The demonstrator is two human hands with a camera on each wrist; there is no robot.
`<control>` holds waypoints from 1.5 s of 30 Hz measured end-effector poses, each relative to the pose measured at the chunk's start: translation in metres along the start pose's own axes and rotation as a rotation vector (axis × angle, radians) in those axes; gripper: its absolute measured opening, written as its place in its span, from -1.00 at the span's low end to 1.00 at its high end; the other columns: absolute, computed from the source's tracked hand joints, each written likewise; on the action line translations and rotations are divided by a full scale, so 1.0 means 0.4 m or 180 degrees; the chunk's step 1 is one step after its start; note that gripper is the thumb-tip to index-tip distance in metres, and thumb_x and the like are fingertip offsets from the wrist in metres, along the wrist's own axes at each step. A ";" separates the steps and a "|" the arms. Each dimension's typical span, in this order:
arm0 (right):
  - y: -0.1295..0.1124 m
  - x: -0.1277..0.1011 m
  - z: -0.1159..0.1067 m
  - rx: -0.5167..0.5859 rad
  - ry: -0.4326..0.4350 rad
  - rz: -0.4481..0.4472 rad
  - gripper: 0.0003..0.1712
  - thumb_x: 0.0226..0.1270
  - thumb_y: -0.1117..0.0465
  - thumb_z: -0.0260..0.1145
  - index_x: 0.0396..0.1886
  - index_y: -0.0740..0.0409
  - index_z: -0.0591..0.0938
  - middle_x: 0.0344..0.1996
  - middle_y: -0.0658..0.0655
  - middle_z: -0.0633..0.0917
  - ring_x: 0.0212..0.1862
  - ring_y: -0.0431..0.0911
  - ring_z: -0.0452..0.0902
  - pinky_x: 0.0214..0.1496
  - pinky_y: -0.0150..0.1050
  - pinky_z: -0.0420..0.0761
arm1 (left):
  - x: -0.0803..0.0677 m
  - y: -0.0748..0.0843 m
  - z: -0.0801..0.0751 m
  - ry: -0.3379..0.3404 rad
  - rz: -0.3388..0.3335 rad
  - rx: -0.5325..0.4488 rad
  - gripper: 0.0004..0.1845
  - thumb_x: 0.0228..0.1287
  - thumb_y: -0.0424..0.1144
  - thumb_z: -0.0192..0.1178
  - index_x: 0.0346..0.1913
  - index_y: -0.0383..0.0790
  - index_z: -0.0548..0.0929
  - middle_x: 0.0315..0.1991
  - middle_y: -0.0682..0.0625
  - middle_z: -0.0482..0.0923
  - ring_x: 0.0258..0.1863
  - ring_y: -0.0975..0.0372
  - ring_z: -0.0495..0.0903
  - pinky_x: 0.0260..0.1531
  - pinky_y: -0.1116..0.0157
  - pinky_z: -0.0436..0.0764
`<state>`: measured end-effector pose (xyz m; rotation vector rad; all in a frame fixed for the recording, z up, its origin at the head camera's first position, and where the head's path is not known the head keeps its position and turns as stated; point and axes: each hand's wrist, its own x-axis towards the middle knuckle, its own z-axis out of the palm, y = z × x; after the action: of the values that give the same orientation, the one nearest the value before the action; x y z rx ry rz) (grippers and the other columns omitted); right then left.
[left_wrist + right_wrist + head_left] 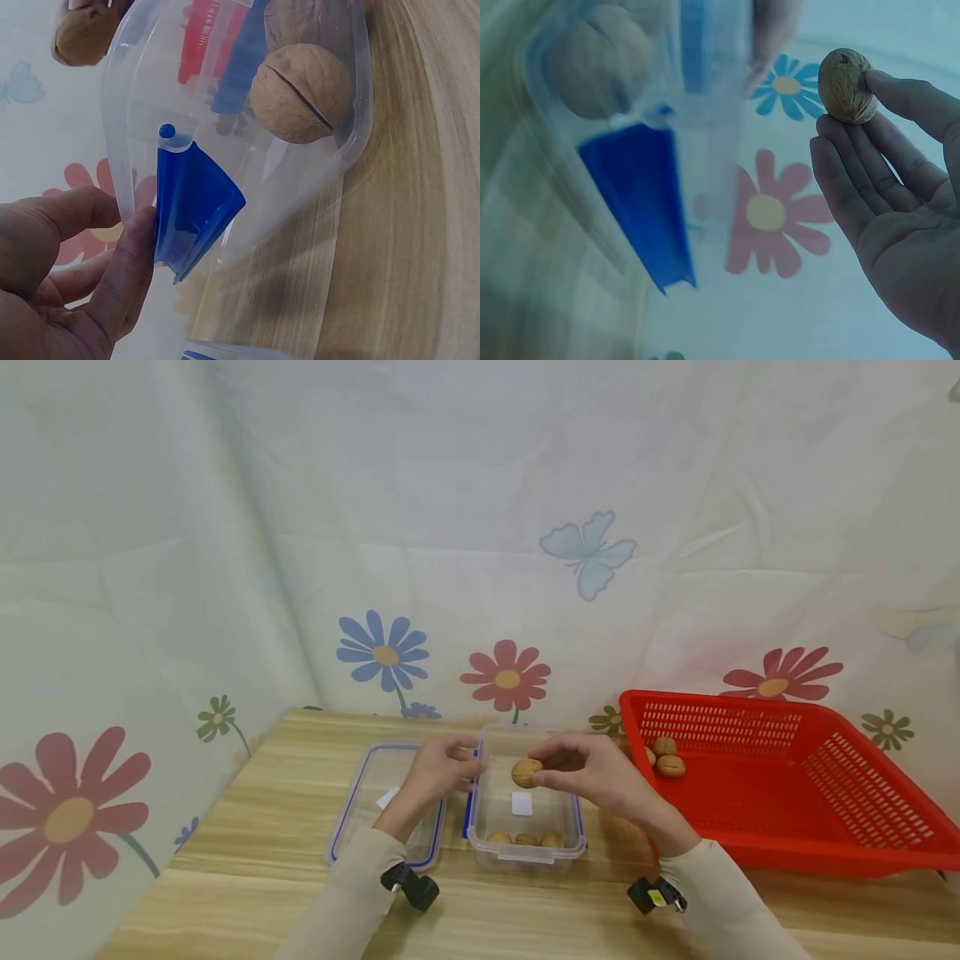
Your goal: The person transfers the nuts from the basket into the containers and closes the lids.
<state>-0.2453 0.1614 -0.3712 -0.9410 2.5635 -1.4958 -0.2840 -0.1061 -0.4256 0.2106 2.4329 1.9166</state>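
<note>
R hand (600, 774): a walnut (527, 772) is pinched at the fingertips (885, 82), thumb above, other fingers nearly straight below; it is held over the open box (525, 852), above its far half. L hand (438, 772): fingers loosely curled, thumb (131, 262) pressed on the box's left rim by the blue clip (191, 210). Three walnuts lie at the box's near wall. Lid (352, 810) lies just left of box; red basket (825, 827) w/ more walnuts on the right.

Both hands' grips pinched, forearms converging.
</note>
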 end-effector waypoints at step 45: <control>0.066 0.049 0.128 -0.0338 -0.0496 0.0118 -0.82 0.37 0.34 0.52 -0.08 0.28 0.79 -0.16 0.13 0.82 -0.16 -0.13 0.72 -0.01 -0.42 0.72 | 0.003 -0.001 -0.001 0.0008 0.0035 0.0033 -0.52 0.31 -0.51 0.38 0.28 -0.50 0.62 -0.12 -0.27 0.74 -0.24 -0.11 0.80 -0.30 0.14 0.86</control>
<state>-0.2582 0.1207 -0.4146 -0.9733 2.5546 -1.2353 -0.2851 -0.1064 -0.4258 0.2224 2.4492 1.9101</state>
